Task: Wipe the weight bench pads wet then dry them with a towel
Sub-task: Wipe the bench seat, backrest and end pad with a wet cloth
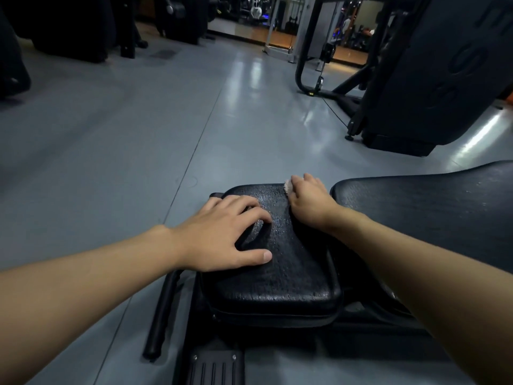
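Head view: you are pressing a cloth [288, 187] to the seat pad [277, 279]
Your right hand [309, 200] is gripping it at the pad's far right corner, beside the back pad [430, 207]; your left hand [222, 236] is resting empty, fingers spread, at the left edge

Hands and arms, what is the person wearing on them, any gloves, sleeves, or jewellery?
No gloves on the left hand or the right hand. No ring, watch or wristband shows. The left forearm and the right forearm are bare right to the picture's edge, so no sleeve is in view. The left thumbnail looks short and unpainted.
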A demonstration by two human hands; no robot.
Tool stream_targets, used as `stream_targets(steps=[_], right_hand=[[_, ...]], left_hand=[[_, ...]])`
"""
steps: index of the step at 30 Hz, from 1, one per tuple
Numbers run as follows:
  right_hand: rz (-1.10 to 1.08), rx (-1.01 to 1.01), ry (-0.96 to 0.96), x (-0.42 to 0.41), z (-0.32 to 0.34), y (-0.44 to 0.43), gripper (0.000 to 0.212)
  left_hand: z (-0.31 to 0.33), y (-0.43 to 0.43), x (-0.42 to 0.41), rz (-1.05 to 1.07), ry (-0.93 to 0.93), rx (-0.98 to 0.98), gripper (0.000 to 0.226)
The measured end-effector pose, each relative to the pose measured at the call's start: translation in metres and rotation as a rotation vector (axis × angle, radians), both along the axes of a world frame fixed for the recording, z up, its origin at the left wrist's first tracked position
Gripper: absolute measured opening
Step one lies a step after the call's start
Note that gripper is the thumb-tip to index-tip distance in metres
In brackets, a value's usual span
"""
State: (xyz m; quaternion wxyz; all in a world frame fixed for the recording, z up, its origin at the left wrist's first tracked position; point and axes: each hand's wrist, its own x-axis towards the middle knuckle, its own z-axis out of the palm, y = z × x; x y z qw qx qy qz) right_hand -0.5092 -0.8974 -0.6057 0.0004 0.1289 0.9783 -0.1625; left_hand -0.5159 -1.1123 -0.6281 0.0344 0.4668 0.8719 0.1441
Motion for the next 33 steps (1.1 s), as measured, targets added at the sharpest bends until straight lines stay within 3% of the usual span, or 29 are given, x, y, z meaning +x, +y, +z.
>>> stream_targets(steps=[2, 5, 7, 9, 12, 18, 26, 33], right_hand=[[0.001, -0.017, -0.021, -0.018, 0.001, 0.002, 0.020], [0.062, 0.110, -0.062, -0.024, 0.005, 0.002, 0.036], [0.072, 0.192, 0.005, -0.017, 0.005, 0.004, 0.040], [0.092, 0.116, 0.080, -0.014, 0.001, 0.006, 0.042], [0.056, 0.035, 0.071, -0.021, -0.002, 0.010, 0.037], [0.157, 0.202, -0.019, -0.038, -0.004, -0.019, 0.041], [0.159, 0.140, -0.059, -0.029, 0.010, 0.013, 0.035], [0.269, 0.231, -0.098, -0.060, -0.003, -0.032, 0.036]], left_hand=[[0.001, -0.002, -0.002, -0.015, 0.003, -0.002, 0.064], [-0.001, -0.008, -0.005, -0.016, 0.002, 0.006, 0.062], [-0.003, -0.011, -0.007, 0.016, 0.006, 0.019, 0.064], [-0.004, -0.012, -0.007, 0.046, -0.003, 0.018, 0.067], [-0.003, -0.012, -0.008, 0.049, -0.018, 0.004, 0.068], [-0.002, -0.013, -0.009, 0.040, -0.046, 0.011, 0.068], [-0.004, -0.038, -0.016, -0.011, -0.043, -0.003, 0.075], [-0.004, -0.038, -0.015, -0.007, -0.048, -0.039, 0.076]])
